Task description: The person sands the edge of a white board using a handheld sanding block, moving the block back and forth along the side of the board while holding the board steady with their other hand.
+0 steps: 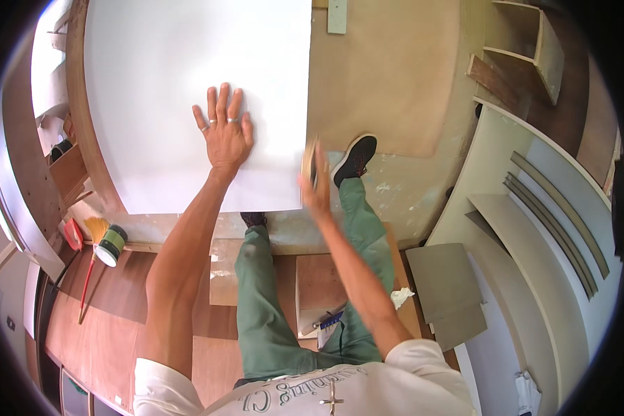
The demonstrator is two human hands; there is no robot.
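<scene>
Nearest is the pale shirt (409, 388); ahead, the white panel (152, 76) lies on the worktable (402, 184), the left hand (227, 142) spread flat on it, gripping nothing. The right hand (317, 197) clasps a blurred tan block (308, 163) at the panel's edge, apparently smoothing; the next stroke needs even contact.

A red-handled brush (91, 274) lies beside a green can (111, 244), a grey board (447, 295) near pale shelving (523, 249).

Reddish-brown boards (111, 319) are seen at eight o'clock, a pale shelved cabinet (527, 236) at three, white glare (46, 66) at ten.
</scene>
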